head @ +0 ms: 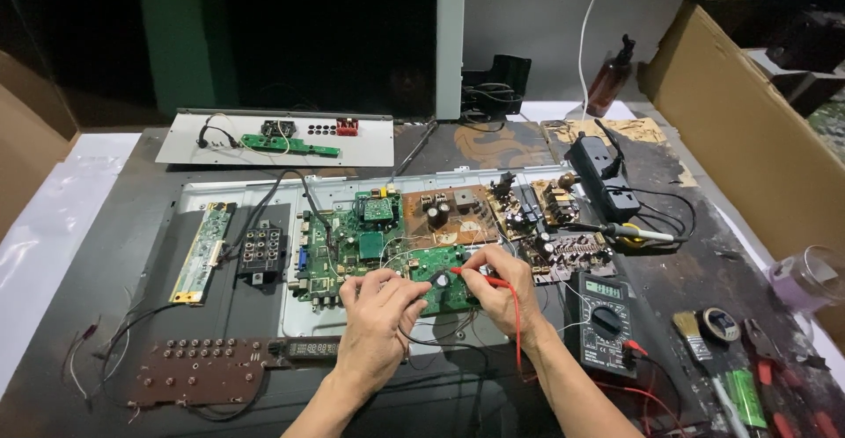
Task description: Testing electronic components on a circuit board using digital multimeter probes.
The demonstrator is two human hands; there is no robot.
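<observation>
Head view: we look down on a dark, worn work surface (pixel 106 262) where a flat grey metal chassis panel (pixel 264 193) lies near the middle, carrying several bare circuit boards side by side so that all their faces are open to reach. Our hands meet over the small green circuit board (pixel 440 281) at the panel's near edge. The right hand (pixel 503 290) is pinched shut on a thin red test probe (pixel 480 277), held like a pen with its tip slanting down onto the board; its red lead (pixel 518 332) runs back along the wrist toward the black digital multimeter with a grey display (pixel 602 316), which lies just right of that hand, tilted so the screen faces us. The left hand (pixel 380 315) is curled closed with the fingertips pressed to the same board's left edge; it seems to pinch a dark lead or probe, though we cannot tell for sure.

Further right, a soldering iron with a yellow collar (pixel 641 234) rests clear of the boards beside a black power strip (pixel 603 176). A brown board studded with round buttons (pixel 198 369) lies toward the near left corner, and a white panel bearing a narrow green board (pixel 275 139) lies along the far edge.
</observation>
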